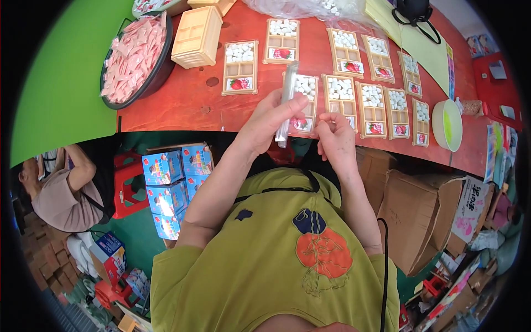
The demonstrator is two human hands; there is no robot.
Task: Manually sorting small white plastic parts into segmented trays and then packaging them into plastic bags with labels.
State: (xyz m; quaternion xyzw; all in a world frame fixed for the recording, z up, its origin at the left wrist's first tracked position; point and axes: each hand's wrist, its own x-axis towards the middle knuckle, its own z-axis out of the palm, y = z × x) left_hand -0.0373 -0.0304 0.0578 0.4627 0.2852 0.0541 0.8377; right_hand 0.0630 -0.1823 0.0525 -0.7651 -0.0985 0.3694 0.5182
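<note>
head view: the left hand pinches a long clear plastic sleeve, fingers closed around its middle, holding it nearly upright just over the near edge of the red table. the right hand sits just right of the sleeve, fingertips curled together; whether they grip anything is too small to tell. behind the sleeve on the table lie rows of tan compartment trays with white pieces and strawberry cards. far left of the sleeve sits a black bowl of pink packets; far right, a pale green bowl
</note>
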